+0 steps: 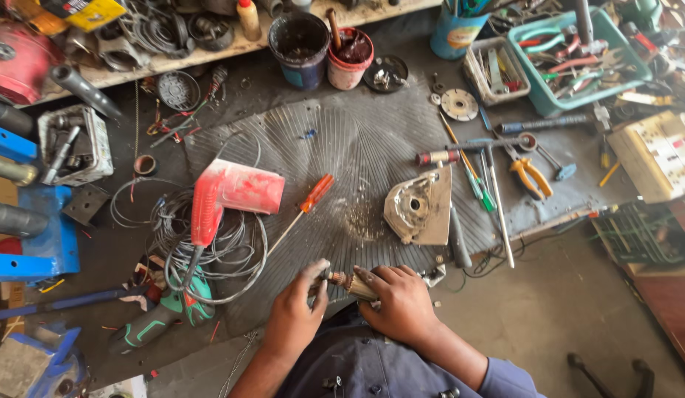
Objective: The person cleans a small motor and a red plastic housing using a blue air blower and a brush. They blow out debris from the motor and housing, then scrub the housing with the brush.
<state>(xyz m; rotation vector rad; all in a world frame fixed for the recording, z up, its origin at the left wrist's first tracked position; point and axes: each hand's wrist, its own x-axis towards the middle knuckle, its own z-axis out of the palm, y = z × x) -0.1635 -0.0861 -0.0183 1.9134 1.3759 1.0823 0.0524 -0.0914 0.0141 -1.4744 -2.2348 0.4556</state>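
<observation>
Together, left hand [294, 313] and right hand [398, 302] grip a small armature [348, 281], coppery and grimy, near the red drill [228, 195].

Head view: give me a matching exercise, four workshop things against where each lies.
Things:
1. red plastic power-tool housing
2. orange-handled screwdriver
3. grey metal gear cover
4. orange-handled pliers

Places:
A. right part of the grey ribbed mat, beside the green-handled screwdrivers
B. on the coiled wire at the mat's left edge
C. mat centre, right of the screwdriver
D. just right of the red housing

Pairs: 1-B, 2-D, 3-C, 4-A. Both hands, left hand and right hand, hold a small motor armature.
</observation>
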